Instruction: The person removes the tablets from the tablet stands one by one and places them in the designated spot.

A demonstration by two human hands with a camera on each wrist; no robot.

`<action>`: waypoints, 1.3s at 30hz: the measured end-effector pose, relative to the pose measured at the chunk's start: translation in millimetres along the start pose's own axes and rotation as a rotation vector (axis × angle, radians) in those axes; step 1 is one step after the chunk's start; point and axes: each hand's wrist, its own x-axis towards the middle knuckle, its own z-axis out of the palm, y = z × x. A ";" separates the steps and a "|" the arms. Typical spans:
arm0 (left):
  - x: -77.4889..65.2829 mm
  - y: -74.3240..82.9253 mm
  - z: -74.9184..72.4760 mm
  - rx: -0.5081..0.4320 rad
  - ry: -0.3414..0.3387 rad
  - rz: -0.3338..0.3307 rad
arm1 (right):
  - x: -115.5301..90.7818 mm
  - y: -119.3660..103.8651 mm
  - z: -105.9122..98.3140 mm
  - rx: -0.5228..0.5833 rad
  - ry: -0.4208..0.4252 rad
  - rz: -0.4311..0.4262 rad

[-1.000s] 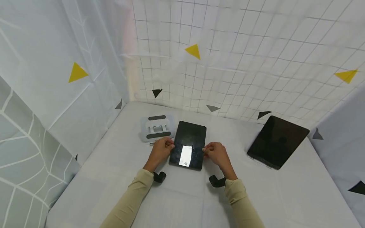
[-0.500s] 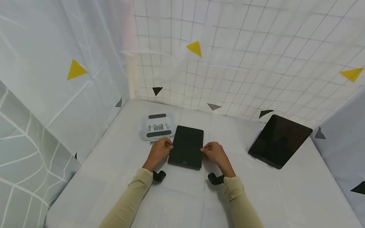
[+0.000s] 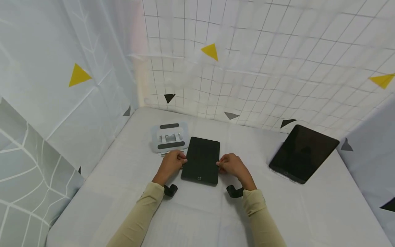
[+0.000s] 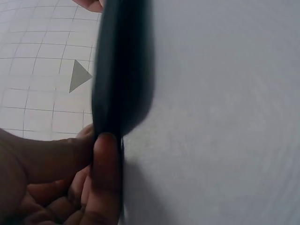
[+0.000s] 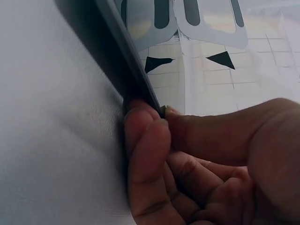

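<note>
Left hand [image 3: 172, 164] and right hand [image 3: 232, 165], each grip narrow, pinching opposite long sides of the small tablet [image 3: 202, 159].
The tablet lies between the grips, rightward of the left and leftward of the right, neither clearly nearer; its long axis runs roughly near-to-far across the worktop [image 3: 197, 219]. Beyond: the grey stand [image 3: 171, 145], toward the far left corner; the larger tablet [image 3: 303, 154], toward the far right.
</note>
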 end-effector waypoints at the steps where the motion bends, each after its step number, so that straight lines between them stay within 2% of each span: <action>1: 0.0 0.8 -0.2 -0.004 -0.003 -0.002 | 0.1 0.3 0.0 -0.004 0.000 -0.006; 6: -0.4 3.1 -0.2 -0.008 0.002 -0.018 | 1.7 1.2 1.8 -0.025 -0.003 -0.038; 14: 0.6 6.4 -0.1 0.089 0.045 0.055 | 1.6 -10.1 1.0 -0.049 0.006 -0.009; 20: 1.5 5.7 -1.2 0.075 0.032 0.019 | -1.0 -7.2 4.7 -0.040 0.036 0.007; 23: -1.2 2.9 -1.0 0.062 0.025 -0.006 | -3.3 0.2 6.3 0.036 0.030 0.011; 26: -4.2 1.2 -1.3 0.041 0.020 -0.024 | -3.2 11.4 2.4 0.176 -0.035 0.004; 30: -5.7 4.3 -2.4 0.041 0.017 -0.032 | -6.5 24.7 -19.0 0.377 -0.179 -0.011; 32: -7.0 11.2 -1.8 0.042 0.017 -0.020 | -11.8 26.8 -36.4 0.414 -0.194 -0.042; 33: -8.0 16.7 -0.8 0.036 0.016 -0.004 | -15.3 26.3 -46.3 0.421 -0.180 -0.065; 35: -10.1 32.2 2.7 0.019 0.018 0.047 | -23.5 24.6 -67.0 0.418 -0.098 -0.119; 39: -8.9 80.7 17.6 -0.030 0.001 0.226 | -44.8 22.0 -109.0 0.364 0.156 -0.232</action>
